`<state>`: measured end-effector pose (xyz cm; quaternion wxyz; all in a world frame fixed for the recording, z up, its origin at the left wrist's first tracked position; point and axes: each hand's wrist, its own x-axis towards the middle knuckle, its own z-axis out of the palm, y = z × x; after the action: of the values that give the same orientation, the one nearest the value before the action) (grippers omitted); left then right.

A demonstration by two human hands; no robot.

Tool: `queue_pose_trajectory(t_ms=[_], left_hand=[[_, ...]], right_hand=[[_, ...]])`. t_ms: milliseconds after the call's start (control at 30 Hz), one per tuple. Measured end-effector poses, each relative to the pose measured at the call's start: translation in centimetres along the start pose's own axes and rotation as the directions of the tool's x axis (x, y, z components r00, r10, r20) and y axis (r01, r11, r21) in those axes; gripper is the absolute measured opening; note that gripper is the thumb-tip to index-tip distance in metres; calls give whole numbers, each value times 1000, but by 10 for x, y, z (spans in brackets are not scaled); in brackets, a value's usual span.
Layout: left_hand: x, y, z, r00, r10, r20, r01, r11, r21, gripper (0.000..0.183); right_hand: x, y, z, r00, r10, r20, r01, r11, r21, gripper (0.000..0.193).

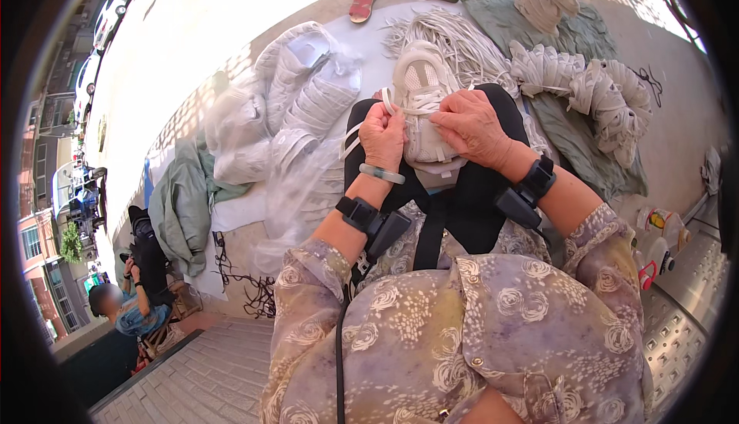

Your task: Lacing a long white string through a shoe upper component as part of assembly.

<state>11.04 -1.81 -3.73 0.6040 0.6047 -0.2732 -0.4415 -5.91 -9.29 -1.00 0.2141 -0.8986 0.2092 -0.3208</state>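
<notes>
A pale sneaker (419, 78) rests on my lap between my knees, with a white shoelace (389, 103) partly threaded across its front. My left hand (383, 133) is closed at the shoe's left side, pinching the lace, whose loop stands up above the fingers and whose loose end trails to the left. On the shoe's other side my right hand (471, 125) is closed too, thumb and forefinger pressed together near the eyelets. What those right fingertips grip is too small to make out.
A bundle of loose white laces (454, 39) lies just beyond the shoe. Stacked pale shoes (315, 93), some under clear plastic, are at left; rows of shoe uppers (585, 89) sit on green cloth (589, 28) at right. Red sandals (363, 5) lie far off. Another person (142, 312) sits at lower left.
</notes>
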Motion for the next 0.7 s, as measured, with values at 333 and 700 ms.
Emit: queue_pose_trajectory(t_ms=[333,700], left_hand=[[19,-28,-5,968,252,-26,-237,938,254,5],[13,-14,1,851,510,122,-470,639,609,15]], right_hand=[[3,12,12,994,87,72,-86,996,-25,23],[3,18,14,988,134,81,-140,987,74,22]])
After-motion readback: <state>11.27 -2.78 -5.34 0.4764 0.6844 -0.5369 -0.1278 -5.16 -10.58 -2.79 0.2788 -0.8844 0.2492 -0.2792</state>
